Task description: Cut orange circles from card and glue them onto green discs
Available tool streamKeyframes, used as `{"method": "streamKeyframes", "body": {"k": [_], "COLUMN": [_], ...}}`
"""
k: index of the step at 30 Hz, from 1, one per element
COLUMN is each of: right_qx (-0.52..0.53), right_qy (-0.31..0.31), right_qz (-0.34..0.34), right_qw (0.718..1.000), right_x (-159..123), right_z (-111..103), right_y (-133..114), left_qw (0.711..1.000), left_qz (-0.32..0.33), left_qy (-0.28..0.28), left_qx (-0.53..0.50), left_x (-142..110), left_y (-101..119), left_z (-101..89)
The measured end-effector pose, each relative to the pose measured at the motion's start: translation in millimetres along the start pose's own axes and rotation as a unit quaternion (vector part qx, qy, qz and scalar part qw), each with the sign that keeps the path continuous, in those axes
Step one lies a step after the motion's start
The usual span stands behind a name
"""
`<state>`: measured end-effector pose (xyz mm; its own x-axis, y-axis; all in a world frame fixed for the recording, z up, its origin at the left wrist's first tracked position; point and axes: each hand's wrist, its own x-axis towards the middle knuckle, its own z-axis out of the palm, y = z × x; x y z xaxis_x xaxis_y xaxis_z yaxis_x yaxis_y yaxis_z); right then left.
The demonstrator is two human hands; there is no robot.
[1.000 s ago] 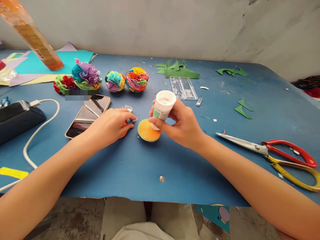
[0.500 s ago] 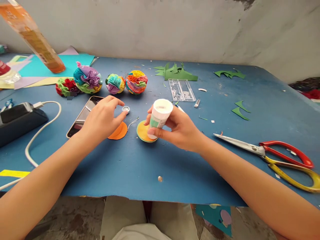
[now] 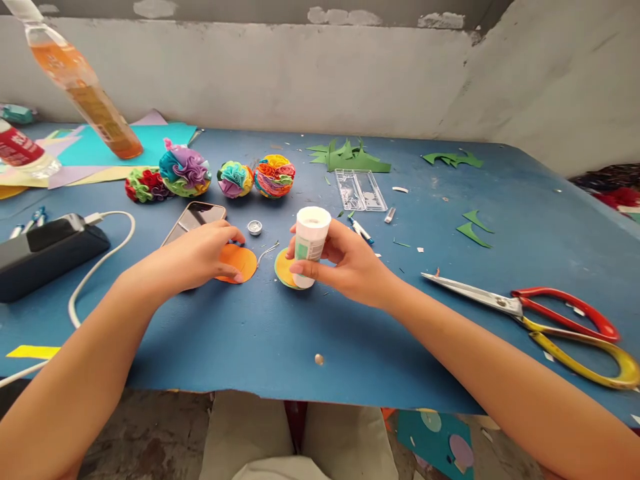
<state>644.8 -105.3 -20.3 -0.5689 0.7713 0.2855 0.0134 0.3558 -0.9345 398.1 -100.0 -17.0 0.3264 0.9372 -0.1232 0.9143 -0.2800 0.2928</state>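
Observation:
In the head view my right hand (image 3: 345,263) is wrapped round a white tube with a green label that looks like a glue stick (image 3: 311,243). It stands nearly upright over a yellow paper circle (image 3: 283,268) with a green edge showing beneath. My left hand (image 3: 200,257) is at the left side of an orange paper circle (image 3: 243,262), thumb and fingers apart; whether the fingertips press on it I cannot tell. A small silver round cap (image 3: 255,227) and a thin twisted wire (image 3: 267,252) lie between the hands. A phone (image 3: 197,217) is partly hidden behind my left hand.
Large scissors (image 3: 520,310) lie at right. Ruffled colourful balls (image 3: 185,170), green paper scraps (image 3: 350,159) and a clear plastic case (image 3: 361,190) are farther back. An orange-drink bottle (image 3: 87,93) leans at left, beyond a black charger (image 3: 55,250) with a white cable.
My left hand has come down from near the silver cap to the orange circle. The glue stick is a little lower and more upright in my right hand. The view has tilted up slightly.

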Motion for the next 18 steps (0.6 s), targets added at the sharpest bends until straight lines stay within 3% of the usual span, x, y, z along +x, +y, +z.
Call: {"method": "streamKeyframes", "body": {"k": [6,11,15,18], "right_qx": [-0.057,-0.098,-0.046,0.032], "right_qy": [0.015,0.034,0.119,0.213], "right_qz": [0.0,-0.018,-0.049,-0.078], "right_qw": [0.998,0.994,0.991,0.973], "right_x": [1.1,2.1,5.9,10.8], "right_z": [-6.6,-17.6,-25.4,-28.7], "right_y": [0.5,-1.6,5.6,15.1], "left_qw": [1.0,0.998,0.996,0.997], "left_qz": [-0.017,-0.01,-0.021,-0.019], "left_qy": [0.002,-0.058,-0.086,-0.072], "left_qx": [-0.018,0.012,0.011,0.018], "left_x": [-2.4,-10.3,-13.0,-10.4], "left_y": [-10.0,-7.4,-0.4,-0.1], "left_z": [-7.0,-9.9,-12.7,-13.8]}}
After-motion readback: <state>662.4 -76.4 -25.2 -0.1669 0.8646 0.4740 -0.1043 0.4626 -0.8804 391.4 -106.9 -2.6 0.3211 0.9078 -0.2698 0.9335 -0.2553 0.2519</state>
